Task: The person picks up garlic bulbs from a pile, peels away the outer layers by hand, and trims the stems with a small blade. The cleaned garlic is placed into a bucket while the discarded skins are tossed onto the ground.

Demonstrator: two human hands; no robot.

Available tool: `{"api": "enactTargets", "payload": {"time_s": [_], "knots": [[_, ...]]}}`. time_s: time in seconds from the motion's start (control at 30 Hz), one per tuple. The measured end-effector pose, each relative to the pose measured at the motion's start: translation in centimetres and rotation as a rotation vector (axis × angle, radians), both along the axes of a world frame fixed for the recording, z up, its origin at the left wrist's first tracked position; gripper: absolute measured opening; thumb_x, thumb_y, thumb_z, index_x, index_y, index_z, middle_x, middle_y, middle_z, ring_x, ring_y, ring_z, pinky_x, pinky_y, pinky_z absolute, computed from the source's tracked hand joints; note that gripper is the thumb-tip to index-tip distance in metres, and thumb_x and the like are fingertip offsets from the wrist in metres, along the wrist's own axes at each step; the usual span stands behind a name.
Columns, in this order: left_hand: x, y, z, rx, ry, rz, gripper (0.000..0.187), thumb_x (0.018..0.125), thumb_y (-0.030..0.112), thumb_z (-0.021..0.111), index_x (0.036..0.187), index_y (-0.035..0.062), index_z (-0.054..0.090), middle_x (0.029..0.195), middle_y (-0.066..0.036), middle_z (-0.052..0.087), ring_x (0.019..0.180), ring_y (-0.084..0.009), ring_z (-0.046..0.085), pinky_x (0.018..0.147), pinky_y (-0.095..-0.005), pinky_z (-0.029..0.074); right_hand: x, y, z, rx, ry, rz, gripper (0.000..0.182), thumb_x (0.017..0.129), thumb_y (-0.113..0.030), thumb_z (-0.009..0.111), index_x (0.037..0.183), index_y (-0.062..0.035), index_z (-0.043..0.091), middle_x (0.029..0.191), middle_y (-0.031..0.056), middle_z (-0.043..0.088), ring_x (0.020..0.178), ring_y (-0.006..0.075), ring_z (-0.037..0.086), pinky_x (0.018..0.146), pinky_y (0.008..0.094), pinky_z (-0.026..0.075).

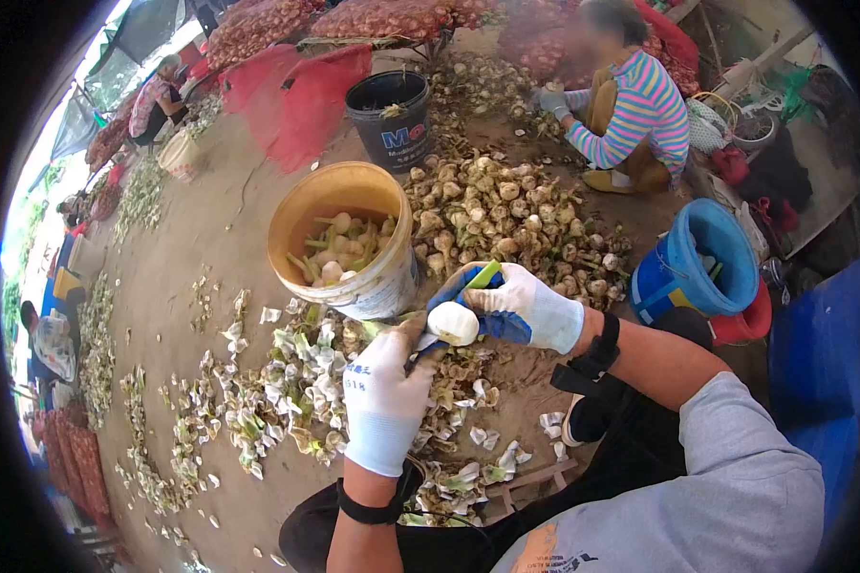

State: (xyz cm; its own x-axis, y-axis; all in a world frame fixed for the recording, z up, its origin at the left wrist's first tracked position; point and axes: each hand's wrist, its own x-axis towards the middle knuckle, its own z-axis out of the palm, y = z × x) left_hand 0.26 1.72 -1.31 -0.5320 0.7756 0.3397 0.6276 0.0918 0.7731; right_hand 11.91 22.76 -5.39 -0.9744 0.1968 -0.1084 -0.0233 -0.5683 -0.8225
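In the head view, the left hand and right hand, in white gloves with blue palms, meet near the middle of the frame. The left hand's fingers are curled against the near side of a white garlic bulb; the right hand grips at its far side, thumb and fingers closed around a green stem. The stem's end slants up and to the right, away from the wearer; the fingers cover the place where stem and bulb would join.

Just beyond the hands, a white bucket with a tan inside holds cleaned garlic with short green stems. Behind it stands a black bucket, its contents too dark to make out. To the right, a blue bucket holds a few pale and green pieces, beside a red basin.

The brown ground is strewn with garlic peelings. A heap of unpeeled garlic lies past the hands. Farther back, a co-worker in a striped top crouches near full red mesh sacks; another person sits at far left.
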Motion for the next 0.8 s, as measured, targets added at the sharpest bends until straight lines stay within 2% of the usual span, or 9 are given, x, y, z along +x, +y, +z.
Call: {"api": "enactTargets", "payload": {"time_s": [0.1, 0.13, 0.23, 0.27, 0.33, 0.53, 0.6, 0.73, 0.8], "knots": [[0.7, -0.6, 0.4, -0.22, 0.258, 0.076, 0.018, 0.09, 0.007, 0.077, 0.107, -0.0016, 0.076, 0.088, -0.014, 0.077, 0.079, -0.0208, 0.073, 0.073, -0.0356, 0.057, -0.1, -0.4, -0.9, 0.048, -0.024, -0.073, 0.033, 0.102, -0.016, 0.07, 0.13, 0.0003, 0.062, 0.116, 0.0116, 0.073, 0.105, 0.0215, 0.073, 0.093, 0.0372, 0.064], [1.0, -0.4, 0.5, -0.219, 0.256, 0.076, 0.018, 0.09, 0.007, 0.077, 0.107, -0.0016, 0.076, 0.088, -0.014, 0.077, 0.079, -0.0208, 0.073, 0.073, -0.0356, 0.057, -0.2, -0.5, -1.0, 0.101, -0.037, -0.096, 0.031, 0.103, -0.014, 0.068, 0.13, 0.0003, 0.062, 0.116, 0.012, 0.072, 0.105, 0.0222, 0.073, 0.093, 0.0381, 0.064], [2.4, -0.2, 2.0, -0.232, -0.328, -0.138, 0.014, 0.088, 0.006, 0.077, 0.099, -0.0026, 0.075, 0.085, -0.017, 0.075, 0.075, -0.019, 0.072, 0.069, -0.0334, 0.056, -0.9, -0.7, -1.3, -0.096, -0.144, -0.249, 0.036, 0.105, -0.018, 0.064, 0.133, 0.0039, 0.06, 0.127, 0.0187, 0.07, 0.115, 0.0288, 0.072, 0.096, 0.0418, 0.063], [3.4, -1.0, 1.6, -0.206, -0.275, -0.441, 0.013, 0.088, 0.006, 0.077, 0.1, 0.001, 0.075, 0.085, -0.016, 0.075, 0.075, -0.0231, 0.073, 0.069, -0.0344, 0.056, -0.7, 0.5, -2.7, -0.236, -0.11, -0.236, 0.035, 0.108, -0.018, 0.059, 0.135, 0.0031, 0.058, 0.129, 0.0194, 0.069, 0.116, 0.0312, 0.071, 0.096, 0.0452, 0.064], [4.6, -1.5, 0.2, -0.3, -0.056, -0.555, 0.012, 0.089, 0.012, 0.075, 0.098, 0.0047, 0.074, 0.084, -0.015, 0.073, 0.077, -0.0308, 0.072, 0.07, -0.0393, 0.056, -0.7, 2.0, -3.2, -0.275, -0.161, -0.244, 0.035, 0.108, -0.018, 0.059, 0.136, 0.0017, 0.058, 0.129, 0.019, 0.069, 0.117, 0.0313, 0.071, 0.097, 0.0476, 0.064], [3.5, -2.2, -0.2, -0.581, 0.232, -0.353, 0.019, 0.093, 0.027, 0.068, 0.095, 0.0083, 0.071, 0.088, -0.014, 0.07, 0.086, -0.0355, 0.07, 0.075, -0.0482, 0.055, -2.8, 6.0, -5.8, -0.094, -0.192, -0.317, 0.028, 0.108, -0.02, 0.06, 0.128, -0.0014, 0.063, 0.127, 0.0176, 0.071, 0.113, 0.0298, 0.072, 0.09, 0.042, 0.065], [2.4, -2.3, -0.6, -0.675, 0.355, -0.279, 0.033, 0.095, 0.04, 0.069, 0.093, 0.0073, 0.072, 0.088, -0.015, 0.068, 0.088, -0.0368, 0.069, 0.077, -0.0482, 0.055, -6.5, 7.8, -4.4, 0.034, -0.261, -0.371, 0.027, 0.107, -0.023, 0.062, 0.125, -0.0027, 0.064, 0.125, 0.0163, 0.072, 0.11, 0.0297, 0.073, 0.09, 0.0415, 0.064], [1.0, -2.9, -1.2, -0.766, 0.4, -0.207, 0.043, 0.097, 0.046, 0.068, 0.083, 0.0053, 0.072, 0.088, -0.015, 0.066, 0.089, -0.0367, 0.068, 0.078, -0.0481, 0.054, -11.7, 7.5, 0.1, 0.023, -0.017, -0.236, 0.032, 0.107, -0.03, 0.064, 0.127, -0.0051, 0.064, 0.12, 0.0136, 0.073, 0.103, 0.0265, 0.073, 0.092, 0.0412, 0.062], [0.6, -2.8, -0.6, -0.825, 0.379, -0.194, 0.045, 0.097, 0.046, 0.068, 0.08, 0.0048, 0.072, 0.089, -0.016, 0.065, 0.09, -0.0364, 0.068, 0.078, -0.0482, 0.054, -12.0, 8.3, -2.0, 0.103, -0.057, -0.299, 0.04, 0.1, -0.033, 0.074, 0.127, -0.005, 0.063, 0.108, 0.0134, 0.072, 0.1, 0.0212, 0.073, 0.08, 0.038, 0.063]]}}
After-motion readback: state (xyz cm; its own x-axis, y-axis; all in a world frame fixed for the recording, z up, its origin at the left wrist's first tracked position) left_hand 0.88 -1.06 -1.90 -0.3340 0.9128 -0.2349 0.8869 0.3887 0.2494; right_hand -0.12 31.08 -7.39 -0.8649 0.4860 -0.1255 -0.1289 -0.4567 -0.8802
